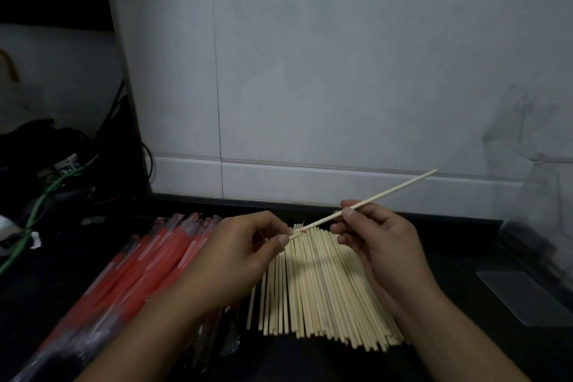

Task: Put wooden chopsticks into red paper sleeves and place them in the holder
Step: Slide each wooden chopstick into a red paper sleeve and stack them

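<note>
My right hand (376,236) pinches a wooden chopstick (390,192) near its middle; the stick slants up to the right. Its lower end meets my left hand (245,253), whose thumb and fingers pinch the mouth of a red paper sleeve (298,230); most of that sleeve is hidden by the hand. Below both hands lies a fanned pile of several bare wooden chopsticks (322,291) on the dark counter. To the left lies a stack of red sleeves in clear plastic (148,263). A clear plastic holder (527,146) stands at the right against the wall.
A white tiled wall (310,71) rises right behind the counter. Black and green cables (46,195) tangle at the far left. A clear flat plastic sheet (527,295) lies on the counter at the right.
</note>
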The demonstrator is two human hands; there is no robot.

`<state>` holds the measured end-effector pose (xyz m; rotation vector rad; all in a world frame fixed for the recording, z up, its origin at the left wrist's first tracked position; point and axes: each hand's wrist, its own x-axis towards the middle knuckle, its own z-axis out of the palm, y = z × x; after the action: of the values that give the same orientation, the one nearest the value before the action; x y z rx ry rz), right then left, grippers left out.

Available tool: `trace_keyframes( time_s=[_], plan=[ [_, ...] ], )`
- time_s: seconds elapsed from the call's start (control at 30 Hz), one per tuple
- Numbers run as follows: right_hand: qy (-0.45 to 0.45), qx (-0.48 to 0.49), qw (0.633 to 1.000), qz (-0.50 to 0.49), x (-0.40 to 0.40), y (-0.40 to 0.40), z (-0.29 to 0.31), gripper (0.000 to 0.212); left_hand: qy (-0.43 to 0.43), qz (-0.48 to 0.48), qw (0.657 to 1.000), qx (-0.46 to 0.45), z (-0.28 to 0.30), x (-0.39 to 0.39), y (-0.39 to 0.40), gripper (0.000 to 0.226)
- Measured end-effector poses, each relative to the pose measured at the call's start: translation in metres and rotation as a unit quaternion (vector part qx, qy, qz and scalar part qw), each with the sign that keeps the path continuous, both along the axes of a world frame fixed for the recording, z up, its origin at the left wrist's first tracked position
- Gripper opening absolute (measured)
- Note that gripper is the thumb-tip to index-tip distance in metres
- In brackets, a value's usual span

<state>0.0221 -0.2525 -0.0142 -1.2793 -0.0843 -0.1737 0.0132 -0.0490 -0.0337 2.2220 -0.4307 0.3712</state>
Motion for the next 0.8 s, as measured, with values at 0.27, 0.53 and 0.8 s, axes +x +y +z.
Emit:
trace_keyframes(
  time_s=[0.27, 0.53, 0.8],
  plan=[
    [-0.009, -0.062, 0.998, 0.021, 0.000, 0.003, -0.008, 0.013, 0.003, -0.003, 1.000, 0.007, 0.000, 0.001, -0.002, 0.009],
    [-0.022, -0.137, 0.990, -0.018, -0.003, 0.012, -0.012, 0.050, 0.002, 0.002, 1.000, 0.007, -0.002, 0.002, -0.002, 0.009],
    [-0.068, -0.107, 0.983, -0.136, 0.002, -0.002, -0.009, 0.069, 0.010, 0.005, 1.000, 0.007, -0.004, 0.003, 0.000, 0.009]
  ],
)
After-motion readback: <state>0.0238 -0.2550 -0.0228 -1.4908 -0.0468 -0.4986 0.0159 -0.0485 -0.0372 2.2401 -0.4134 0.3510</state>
